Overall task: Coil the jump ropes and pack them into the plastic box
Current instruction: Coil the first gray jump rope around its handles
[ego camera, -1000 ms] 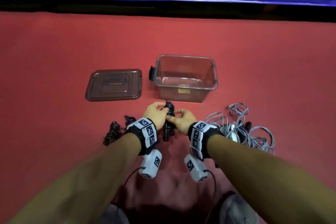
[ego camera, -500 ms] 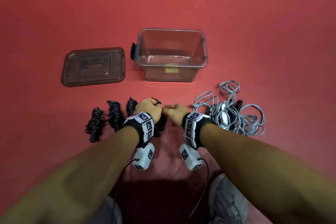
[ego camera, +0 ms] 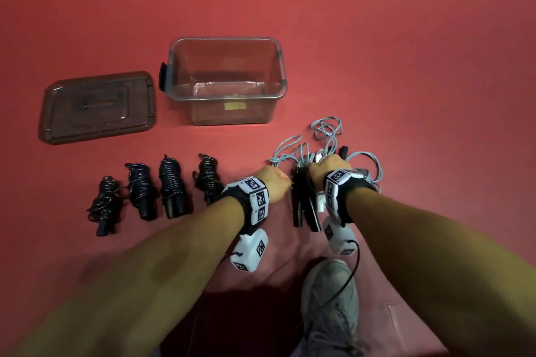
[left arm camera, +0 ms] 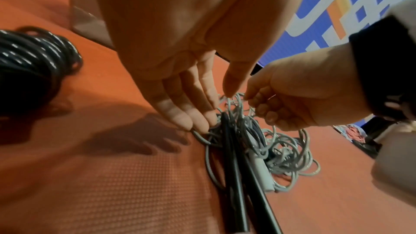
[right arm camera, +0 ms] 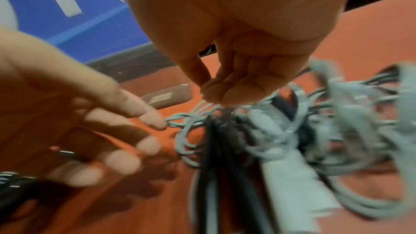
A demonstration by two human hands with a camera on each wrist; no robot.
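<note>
Four coiled black jump ropes lie in a row on the red mat, from the leftmost [ego camera: 103,206] to the rightmost [ego camera: 207,178]. Right of them is a tangle of grey jump rope [ego camera: 327,136] with black handles [ego camera: 303,206] sticking out toward me. My right hand [ego camera: 319,165] pinches grey loops [right arm camera: 195,111] at the top of the tangle. My left hand [left arm camera: 202,113] is beside it with straight fingers, the fingertips [left arm camera: 198,124] touching a grey strand. The clear plastic box [ego camera: 174,66] stands behind, with nothing inside.
The box's brown lid [ego camera: 97,106] lies flat to the left of the box. A white handle [left arm camera: 262,168] is caught in the grey tangle. My grey shoe [ego camera: 327,298] is on the mat just below the hands. A blue wall borders the mat's far side.
The left hand let go of the coiled black rope, which now lies fourth in the row. Both hands moved right to the grey tangle, and the right hand took hold of its loops.
</note>
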